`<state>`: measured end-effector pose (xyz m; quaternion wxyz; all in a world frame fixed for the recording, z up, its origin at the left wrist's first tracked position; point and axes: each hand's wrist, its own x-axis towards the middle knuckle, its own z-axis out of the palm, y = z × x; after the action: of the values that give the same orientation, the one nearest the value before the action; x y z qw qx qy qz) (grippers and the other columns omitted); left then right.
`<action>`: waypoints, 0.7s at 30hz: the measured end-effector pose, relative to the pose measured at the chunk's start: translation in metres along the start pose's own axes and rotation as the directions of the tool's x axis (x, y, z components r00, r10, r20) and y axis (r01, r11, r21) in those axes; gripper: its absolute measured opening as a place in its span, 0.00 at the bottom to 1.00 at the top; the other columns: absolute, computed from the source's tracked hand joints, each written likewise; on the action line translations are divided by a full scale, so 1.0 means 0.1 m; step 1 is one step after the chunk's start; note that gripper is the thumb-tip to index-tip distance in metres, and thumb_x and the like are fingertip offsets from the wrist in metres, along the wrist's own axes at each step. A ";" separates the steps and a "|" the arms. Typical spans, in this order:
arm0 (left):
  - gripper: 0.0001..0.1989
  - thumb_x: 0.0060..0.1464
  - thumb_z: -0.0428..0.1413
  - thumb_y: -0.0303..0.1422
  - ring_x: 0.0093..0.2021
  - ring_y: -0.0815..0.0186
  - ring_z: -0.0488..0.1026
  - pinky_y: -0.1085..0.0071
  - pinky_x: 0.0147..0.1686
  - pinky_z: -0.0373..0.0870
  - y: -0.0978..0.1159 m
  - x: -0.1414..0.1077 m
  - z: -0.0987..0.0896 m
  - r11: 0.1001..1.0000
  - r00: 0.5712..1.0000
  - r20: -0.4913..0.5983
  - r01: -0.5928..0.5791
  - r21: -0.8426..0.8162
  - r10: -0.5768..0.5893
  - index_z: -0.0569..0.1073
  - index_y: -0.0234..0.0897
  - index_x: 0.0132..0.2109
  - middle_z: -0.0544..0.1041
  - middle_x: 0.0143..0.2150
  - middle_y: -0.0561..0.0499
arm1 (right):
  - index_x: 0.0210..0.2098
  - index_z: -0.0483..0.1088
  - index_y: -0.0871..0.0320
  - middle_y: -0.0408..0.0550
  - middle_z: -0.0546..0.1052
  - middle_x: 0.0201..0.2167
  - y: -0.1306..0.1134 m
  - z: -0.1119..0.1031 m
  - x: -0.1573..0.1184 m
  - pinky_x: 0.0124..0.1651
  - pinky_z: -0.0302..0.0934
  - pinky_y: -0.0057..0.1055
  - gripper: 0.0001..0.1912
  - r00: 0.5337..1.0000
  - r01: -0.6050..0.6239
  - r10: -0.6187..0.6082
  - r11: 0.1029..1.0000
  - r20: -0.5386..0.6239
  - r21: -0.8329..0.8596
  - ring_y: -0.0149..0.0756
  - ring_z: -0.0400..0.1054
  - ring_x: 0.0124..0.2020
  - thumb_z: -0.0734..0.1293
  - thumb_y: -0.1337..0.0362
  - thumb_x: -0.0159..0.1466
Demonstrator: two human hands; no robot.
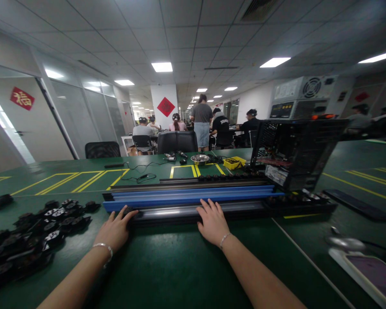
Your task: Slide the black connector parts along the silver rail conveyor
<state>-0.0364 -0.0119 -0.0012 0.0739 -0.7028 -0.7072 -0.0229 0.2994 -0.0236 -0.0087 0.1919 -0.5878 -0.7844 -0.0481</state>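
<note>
A long black rail (176, 211) with a shiny strip lies across the green table in front of me. My left hand (116, 227) rests at its left end, fingers apart, the index finger and thumb around a small dark part there. Near the rail's middle my right hand (212, 221) lies with fingers spread over its near edge, holding nothing. Directly behind is a long blue rail (186, 195), and farther back runs another dark rail (141, 187).
Many black fan-like parts (51, 225) lie at the left. An open computer case (296, 150) stands at the right, near a keyboard (357, 204) and a phone (369, 272). Behind are a metal bowl (200, 159) and yellow tray (234, 163). Several people sit or stand farther off.
</note>
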 end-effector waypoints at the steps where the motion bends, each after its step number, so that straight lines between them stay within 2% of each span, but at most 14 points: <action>1: 0.34 0.45 0.45 0.23 0.61 0.49 0.52 0.52 0.53 0.58 0.00 0.00 0.00 1.000 1.000 0.001 0.003 -0.006 -0.003 0.56 0.53 0.59 0.48 0.66 0.49 | 0.51 0.63 0.53 0.48 0.56 0.61 0.00 0.00 0.00 0.61 0.31 0.44 0.23 1.000 0.002 -0.002 1.000 -0.002 0.001 0.46 0.42 0.62 0.62 0.60 0.55; 5: 0.33 0.45 0.45 0.23 0.58 0.53 0.59 0.57 0.52 0.59 -0.01 -0.02 -0.04 0.999 1.000 0.011 0.012 -0.033 -0.012 0.57 0.52 0.59 0.49 0.65 0.50 | 0.51 0.63 0.53 0.48 0.55 0.61 0.00 0.00 0.00 0.61 0.31 0.45 0.23 1.000 -0.005 0.005 1.000 0.007 -0.001 0.46 0.42 0.62 0.62 0.60 0.55; 10: 0.34 0.44 0.44 0.23 0.45 0.57 0.72 0.59 0.44 0.66 -0.01 -0.03 -0.09 0.996 0.996 0.074 0.045 -0.077 -0.039 0.56 0.53 0.59 0.45 0.66 0.48 | 0.51 0.63 0.52 0.47 0.55 0.61 0.00 -0.01 0.01 0.61 0.32 0.44 0.23 1.000 -0.013 0.013 1.000 0.018 -0.004 0.45 0.42 0.62 0.62 0.60 0.55; 13: 0.35 0.44 0.43 0.23 0.44 0.57 0.72 0.60 0.42 0.67 -0.01 -0.04 -0.10 0.993 0.993 0.101 0.067 -0.102 -0.056 0.55 0.53 0.59 0.42 0.67 0.48 | 0.51 0.63 0.52 0.47 0.55 0.61 0.00 0.00 0.00 0.61 0.32 0.44 0.23 1.000 -0.008 0.008 1.000 0.005 -0.007 0.46 0.42 0.62 0.62 0.60 0.55; 17: 0.34 0.44 0.43 0.23 0.48 0.57 0.70 0.61 0.44 0.67 -0.04 -0.02 -0.07 0.986 0.990 0.112 0.096 -0.139 -0.081 0.56 0.52 0.59 0.41 0.67 0.48 | 0.51 0.63 0.53 0.47 0.55 0.61 0.00 0.01 0.00 0.61 0.32 0.45 0.23 1.000 -0.005 0.005 1.000 -0.001 -0.009 0.46 0.43 0.61 0.62 0.60 0.55; 21: 0.33 0.43 0.44 0.22 0.54 0.57 0.65 0.63 0.48 0.65 -0.11 0.01 -0.04 0.976 0.988 0.103 0.129 -0.175 -0.113 0.57 0.48 0.59 0.43 0.67 0.45 | 0.51 0.63 0.53 0.47 0.55 0.61 0.00 0.01 0.00 0.61 0.32 0.45 0.23 1.000 -0.007 0.007 1.000 0.009 -0.004 0.46 0.42 0.62 0.61 0.61 0.55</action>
<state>-0.0468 -0.0112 0.0040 -0.0245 -0.6625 -0.7463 -0.0592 0.2991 -0.0232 -0.0091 0.1872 -0.5911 -0.7832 -0.0465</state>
